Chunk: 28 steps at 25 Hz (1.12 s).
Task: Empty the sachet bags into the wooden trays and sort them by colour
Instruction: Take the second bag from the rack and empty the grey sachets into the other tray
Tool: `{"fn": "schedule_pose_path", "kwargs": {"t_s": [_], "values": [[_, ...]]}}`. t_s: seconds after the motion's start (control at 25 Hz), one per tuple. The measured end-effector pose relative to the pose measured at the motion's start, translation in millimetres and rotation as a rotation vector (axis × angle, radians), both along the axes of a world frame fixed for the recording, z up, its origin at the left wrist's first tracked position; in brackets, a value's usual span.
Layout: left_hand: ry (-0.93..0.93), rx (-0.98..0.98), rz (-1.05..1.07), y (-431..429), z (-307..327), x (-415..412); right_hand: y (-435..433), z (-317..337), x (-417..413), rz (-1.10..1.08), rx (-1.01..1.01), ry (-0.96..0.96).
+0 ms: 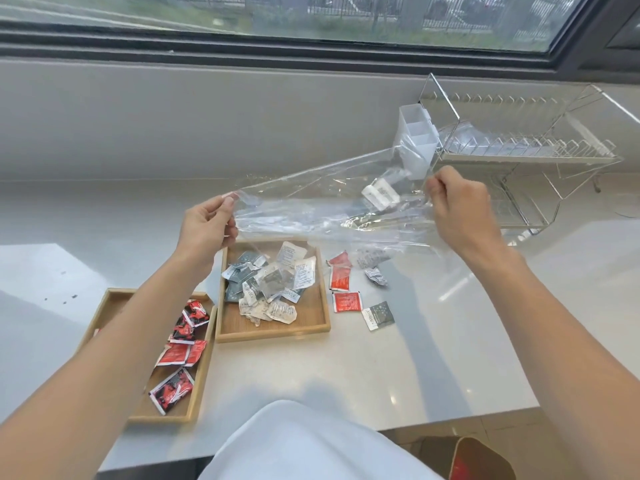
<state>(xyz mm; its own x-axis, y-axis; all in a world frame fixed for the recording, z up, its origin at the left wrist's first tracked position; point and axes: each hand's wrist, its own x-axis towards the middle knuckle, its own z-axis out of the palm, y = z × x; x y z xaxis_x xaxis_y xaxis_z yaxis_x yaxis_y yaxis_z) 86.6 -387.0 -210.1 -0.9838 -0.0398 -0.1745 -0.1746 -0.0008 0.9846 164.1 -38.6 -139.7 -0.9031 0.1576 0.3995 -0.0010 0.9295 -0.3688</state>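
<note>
I hold a clear plastic bag (311, 206) stretched in the air above the counter; my left hand (207, 226) pinches its left end and my right hand (457, 206) grips its right end. A white sachet (379, 195) is still inside near the right end. Below, the middle wooden tray (311, 323) holds a heap of white and grey sachets (270, 289). The left wooden tray (197, 386) holds red sachets (180, 355). Loose red sachets (341, 282), a grey one (378, 315) and white ones (375, 275) lie on the counter right of the middle tray.
A wire dish rack (526, 157) with a white plastic cutlery holder (415, 140) stands at the back right. A window sill and wall run along the back. The counter's front edge (450, 422) is near my body.
</note>
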Motion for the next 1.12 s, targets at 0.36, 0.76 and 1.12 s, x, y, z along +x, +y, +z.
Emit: {"fn": "schedule_pose_path", "kwargs": {"t_s": [0.36,0.76,1.12], "values": [[-0.02,-0.006,-0.003,4,-3,2,-5,16,0,-0.005,-0.096,0.08],[0.011,0.011,0.001,4,6,-3,-7,26,-1,-0.015,-0.177,0.082],[0.037,0.019,-0.008,5,11,-7,-10,26,-6,-0.044,-0.225,0.082]]}}
